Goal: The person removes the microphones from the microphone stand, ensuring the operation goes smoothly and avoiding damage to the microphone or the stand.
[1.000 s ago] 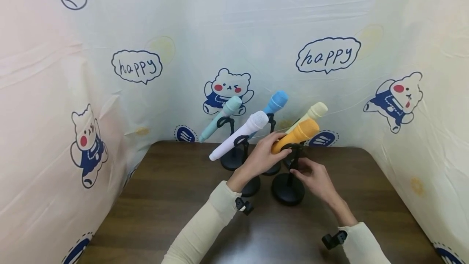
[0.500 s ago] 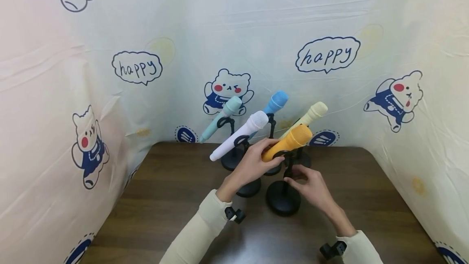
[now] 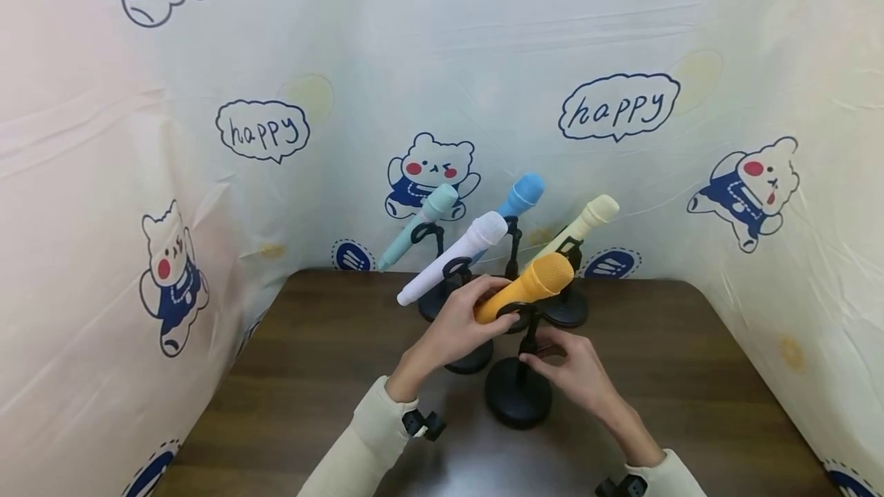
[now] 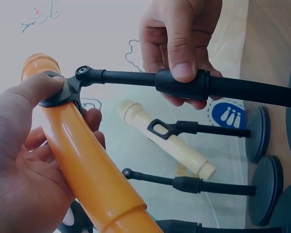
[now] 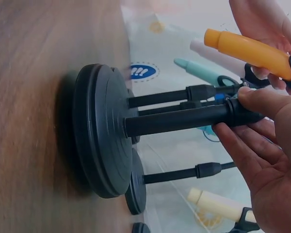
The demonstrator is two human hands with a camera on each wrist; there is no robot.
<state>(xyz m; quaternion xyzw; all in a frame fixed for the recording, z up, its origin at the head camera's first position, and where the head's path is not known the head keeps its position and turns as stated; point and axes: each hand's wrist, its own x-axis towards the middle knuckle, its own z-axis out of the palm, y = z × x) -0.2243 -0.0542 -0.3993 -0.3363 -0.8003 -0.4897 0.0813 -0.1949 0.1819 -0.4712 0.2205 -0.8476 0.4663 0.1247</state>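
My left hand (image 3: 449, 328) grips the lower part of an orange microphone (image 3: 528, 287). In the left wrist view its thumb presses on the black clip (image 4: 63, 92) around the microphone. Fingers and thumb of my right hand (image 3: 576, 373) pinch the collar (image 5: 237, 111) on the pole of the black stand (image 3: 518, 393) bearing that microphone. This stand is upright, with its round base (image 5: 104, 131) low over the tabletop; whether it touches cannot be told. Just behind, a white microphone (image 3: 452, 258) and a pale yellow microphone (image 3: 576, 228) rest tilted in their own stands.
Farther back on the brown table (image 3: 276, 397) stand a mint microphone (image 3: 417, 227) and a blue microphone (image 3: 521, 194), each on a black stand. A printed cloth (image 3: 442, 52) hangs behind the table and along both sides.
Both hands have brought the orange microphone and its stand nearer to me and a little left, away from the yellow one, whose stand now shows more. The other microphones have stayed put.
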